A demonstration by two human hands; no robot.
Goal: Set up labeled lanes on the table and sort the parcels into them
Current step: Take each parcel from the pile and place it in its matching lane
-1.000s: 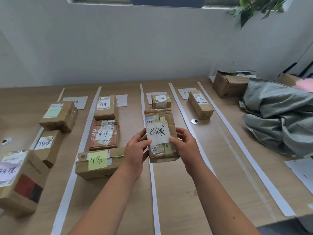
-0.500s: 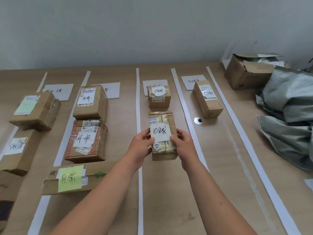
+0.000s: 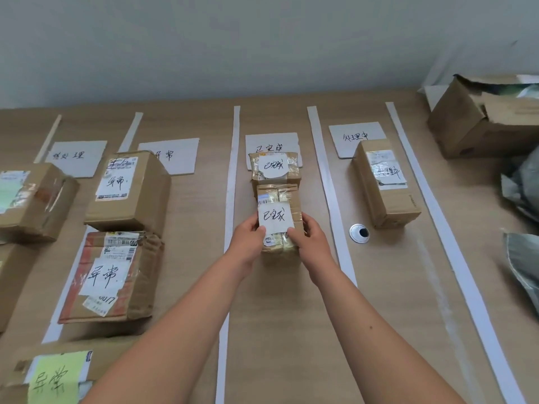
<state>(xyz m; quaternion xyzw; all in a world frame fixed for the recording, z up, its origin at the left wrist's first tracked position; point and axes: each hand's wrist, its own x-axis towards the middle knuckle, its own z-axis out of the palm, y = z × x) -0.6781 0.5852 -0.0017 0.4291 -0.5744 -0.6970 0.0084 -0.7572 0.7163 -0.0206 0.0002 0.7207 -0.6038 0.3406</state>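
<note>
A: Lane one, far left?
B: One white lane card (image 3: 76, 157), handwritten, at the head; one taped carton (image 3: 32, 201) in front of it, partly cut by the frame edge.

A: Lane two?
B: One lane card (image 3: 172, 155) at the head; one upright brown box (image 3: 129, 189) with a handwritten white slip; nearer, one red-printed box (image 3: 108, 277), slip likewise; nearest, one box with a green note (image 3: 55, 377), cropped at the bottom edge.

A: Lane three, between the two middle white strips (image 3: 232, 182)?
B: One lane card (image 3: 271, 145); one small parcel (image 3: 275, 169) lying on its near edge; directly behind that, touching or nearly so, the held parcel (image 3: 278, 211), white handwritten slip facing up; left hand (image 3: 248, 243) grips its left side, right hand (image 3: 310, 239) its right side, thumbs on top; whether its underside rests on the table (image 3: 291, 316) cannot be told.

A: Lane four?
B: One lane card (image 3: 357, 138); one long narrow box (image 3: 385, 182) with a slip; one round cable grommet (image 3: 359, 233) just beside its near end.

A: Beyond the last strip?
B: One open carton (image 3: 478, 123); grey plastic bags (image 3: 522, 182), crumpled.
</note>
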